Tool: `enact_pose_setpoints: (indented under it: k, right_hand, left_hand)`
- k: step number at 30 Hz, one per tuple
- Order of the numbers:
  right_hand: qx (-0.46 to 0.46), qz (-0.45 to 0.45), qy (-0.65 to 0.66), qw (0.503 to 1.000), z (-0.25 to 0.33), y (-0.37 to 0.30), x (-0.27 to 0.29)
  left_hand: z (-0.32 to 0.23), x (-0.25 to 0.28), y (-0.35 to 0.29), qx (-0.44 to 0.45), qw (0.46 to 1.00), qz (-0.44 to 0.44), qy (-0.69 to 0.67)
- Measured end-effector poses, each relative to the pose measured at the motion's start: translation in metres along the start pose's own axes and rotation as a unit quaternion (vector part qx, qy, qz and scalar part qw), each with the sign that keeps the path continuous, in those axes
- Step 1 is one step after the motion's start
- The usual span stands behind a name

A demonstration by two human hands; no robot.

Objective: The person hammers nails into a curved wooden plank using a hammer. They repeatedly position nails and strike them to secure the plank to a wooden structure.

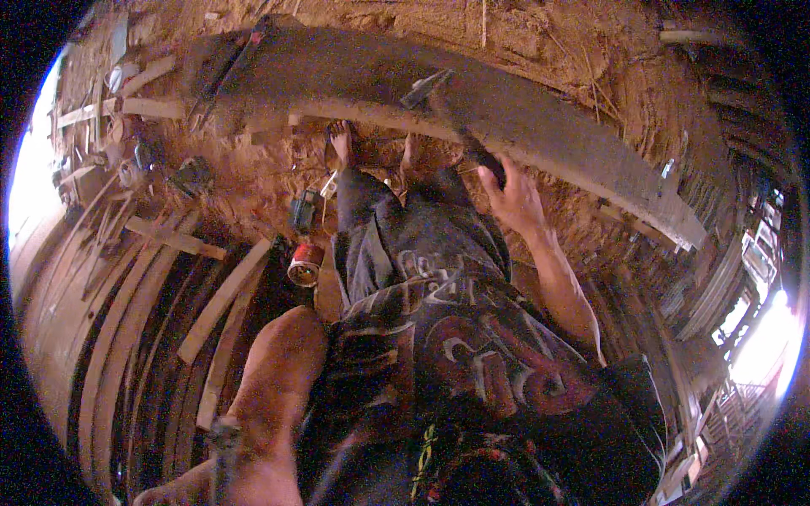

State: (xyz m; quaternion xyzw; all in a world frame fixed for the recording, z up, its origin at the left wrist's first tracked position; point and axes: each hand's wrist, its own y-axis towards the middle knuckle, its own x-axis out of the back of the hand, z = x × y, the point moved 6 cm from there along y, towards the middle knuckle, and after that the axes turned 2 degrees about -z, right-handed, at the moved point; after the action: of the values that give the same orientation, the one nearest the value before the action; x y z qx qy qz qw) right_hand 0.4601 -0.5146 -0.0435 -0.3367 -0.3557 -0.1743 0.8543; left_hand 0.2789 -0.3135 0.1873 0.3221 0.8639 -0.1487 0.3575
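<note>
A hammer (pixel 451 114) is being gripped by its dark handle in the right hand (pixel 513 198), fingers clamped around it, its metal head resting on a long, curved, rough-sawn timber plank (pixel 540 118). Whether the left hand (pixel 181 493) is closed cannot be told.

Inventory as showing in the head view: one long curved wooden beam (pixel 523 118) is lying across the sawdust floor (pixel 253 181). One hammer (pixel 439 93) is resting against it. One hand (pixel 510 198) is showing. Two bare feet (pixel 340 139) are showing. One red can (pixel 305 263) is lying nearby.
</note>
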Motion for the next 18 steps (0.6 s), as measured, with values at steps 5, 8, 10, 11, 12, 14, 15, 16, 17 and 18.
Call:
enact_pose_setpoints:
  k: [5, 8, 10, 11, 12, 14, 15, 16, 17, 18]
  right_hand:
    - [0.104, -0.065, 0.0, 0.993, 0.018, -0.002, 0.003]
    - [0.036, 0.035, 0.09, 0.995, 0.02, -0.002, -0.013]
    - [0.074, -0.001, 0.091, 0.993, 0.034, -0.001, -0.018]
    - [0.104, -0.033, 0.08, 0.991, 0.049, -0.002, -0.011]
    - [0.117, -0.022, 0.055, 0.991, 0.056, -0.003, -0.01]
    - [0.122, -0.039, 0.022, 0.992, 0.058, -0.008, -0.011]
    - [0.139, -0.029, 0.007, 0.99, 0.064, -0.004, -0.013]
    - [0.122, -0.02, 0.009, 0.992, 0.071, -0.004, -0.013]
    - [0.12, -0.026, 0.001, 0.992, 0.074, -0.002, -0.015]
    - [0.118, -0.035, -0.002, 0.992, 0.077, -0.001, -0.018]
  left_hand:
    - [-0.002, 0.006, -0.005, -0.006, 1.0, -0.004, -0.022]
    - [-0.007, 0.017, -0.006, -0.021, 0.999, -0.014, -0.047]
    - [-0.008, 0.032, -0.013, -0.049, 0.997, -0.025, -0.059]
    - [-0.012, 0.04, -0.01, -0.052, 0.996, -0.046, -0.062]
    - [-0.014, 0.053, -0.007, -0.056, 0.992, -0.089, -0.062]
    - [0.001, 0.093, -0.009, -0.046, 0.981, -0.176, -0.06]
    - [0.016, 0.123, -0.025, -0.028, 0.967, -0.252, -0.02]
    - [0.036, 0.15, -0.037, 0.021, 0.951, -0.308, 0.035]
    - [0.064, 0.171, -0.054, 0.097, 0.934, -0.317, 0.13]
    - [0.091, 0.191, -0.071, 0.176, 0.905, -0.308, 0.233]
